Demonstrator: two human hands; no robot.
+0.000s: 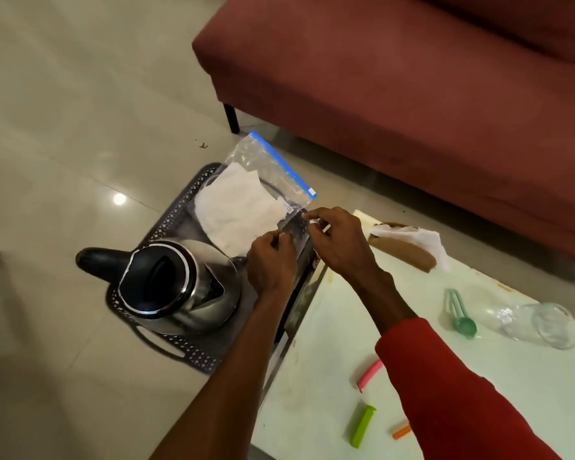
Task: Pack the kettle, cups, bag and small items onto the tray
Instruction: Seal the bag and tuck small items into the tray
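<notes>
A dark perforated tray (pixel 166 346) sits on the floor beside the table. On its near half stands a steel kettle (pixel 176 287) with a black lid and handle. A clear zip bag (pixel 263 180) with a blue seal strip and white paper inside lies tilted over the tray's far half. My left hand (pixel 271 263) and my right hand (pixel 336 240) both pinch the bag's near edge, fingers curled. A clear glass cup (pixel 545 323) lies on its side on the table at the right.
On the pale table (pixel 316 376) lie a green scoop (pixel 460 315), a pink clip (pixel 369 375), a green clip (pixel 362 426), an orange clip (pixel 400 432) and a brown holder with white tissue (pixel 412 242). A red sofa (pixel 412 94) stands behind.
</notes>
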